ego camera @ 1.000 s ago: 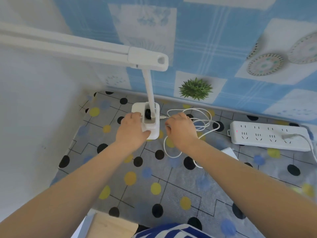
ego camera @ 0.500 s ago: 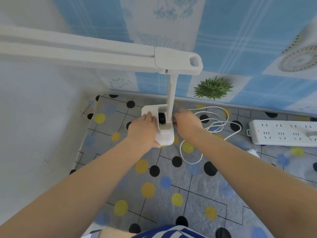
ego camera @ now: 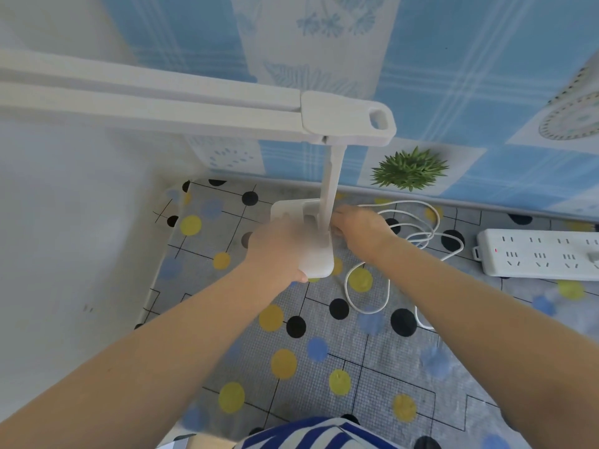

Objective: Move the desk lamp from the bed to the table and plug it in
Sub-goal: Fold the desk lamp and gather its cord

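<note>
From the near edge both forearms reached far across the dotted table (ego camera: 291, 367). Left hand (ego camera: 278, 251) clasped the desk lamp (ego camera: 319, 260) base; right hand (ego camera: 361, 233) curled at its right side, grip unclear, beside the coiled cord (ego camera: 366, 306).

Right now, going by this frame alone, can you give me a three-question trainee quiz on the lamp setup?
1. True or false: the lamp base stands on the patterned tablecloth.
2. Which hand grips the base's near-left edge? A. left hand B. right hand
3. Fill in: the loose white cable lies between the base and the ____.

Key: 1 true; 2 A; 3 power strip.
</note>
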